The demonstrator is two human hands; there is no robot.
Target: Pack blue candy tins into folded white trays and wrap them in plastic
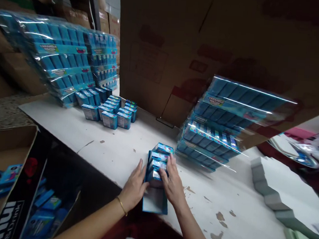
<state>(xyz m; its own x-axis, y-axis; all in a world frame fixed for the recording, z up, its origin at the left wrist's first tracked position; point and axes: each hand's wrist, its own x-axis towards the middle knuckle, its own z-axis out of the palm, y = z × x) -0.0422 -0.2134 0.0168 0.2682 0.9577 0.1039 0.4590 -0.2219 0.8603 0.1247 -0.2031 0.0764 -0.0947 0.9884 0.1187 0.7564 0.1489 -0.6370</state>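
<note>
A shallow blue display tray (155, 204) with a pale inside lies lengthwise before me on the white table. Several small blue candy boxes (160, 157) stand in a row in its far part, while its near end shows bare. My left hand (134, 187) rests along the tray's left side, fingers stretched forward and thumb near its edge. On the other side, my right hand (173, 181) grips the row of boxes, thumb on top and fingers along their right side.
Loose blue boxes (109, 120) stand at the back left, near plastic-wrapped stacks (59, 52). Another wrapped stack (211, 127) leans against a big carton (165, 42). Open cartons (24, 171) with blue boxes sit lower left. Folded white card (289, 188) lies at right.
</note>
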